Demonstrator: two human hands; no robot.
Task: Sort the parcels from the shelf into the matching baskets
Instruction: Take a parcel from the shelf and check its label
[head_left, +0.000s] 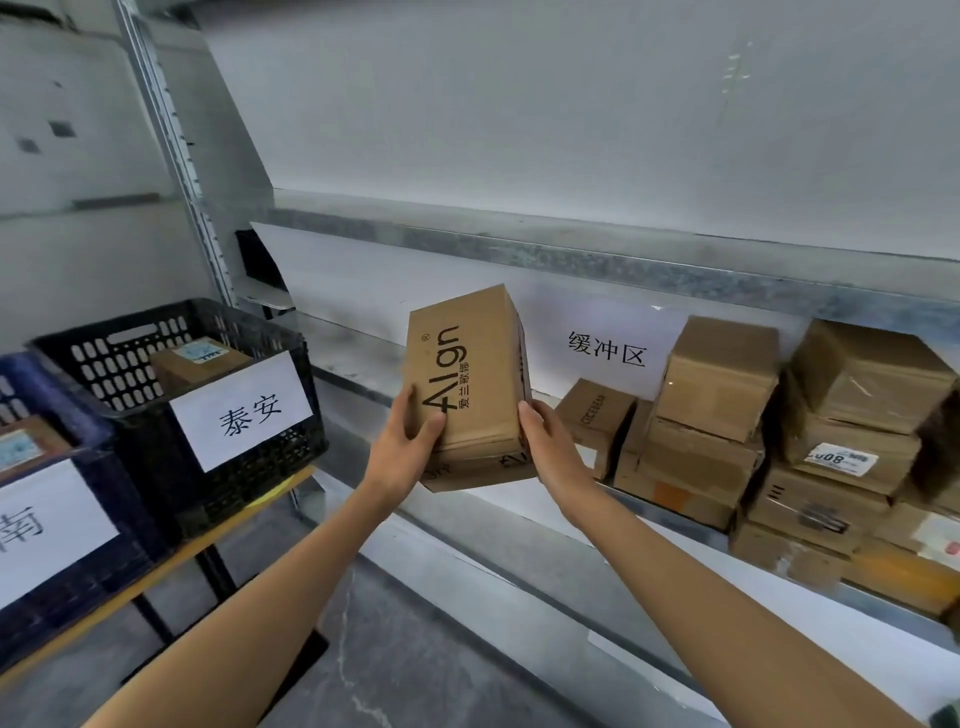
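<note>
In the middle of the frame I saw both hands holding one brown box (467, 384) in the air, in front of the shelf (353, 358). The box stood on its end, a little tilted, with the word "Align" printed along its front face. The left hand (405, 447) gripped the lower left corner, its thumb pressed on the front and the other fingers round the left side. The right hand (550, 452) clamped the lower right edge with the thumb in front; its other fingers were hidden behind the box. At the right of the frame more parcels (727, 415) were stacked on the shelf, beside a white sign (607, 349) with Chinese characters. At the left, a black basket (119, 364) with a white label (241, 410) stood on a table (249, 512), and a small parcel (200, 361) with a sticker lay inside it. Just beside it, at the left edge, stood a blue basket (57, 400), also labelled.
</note>
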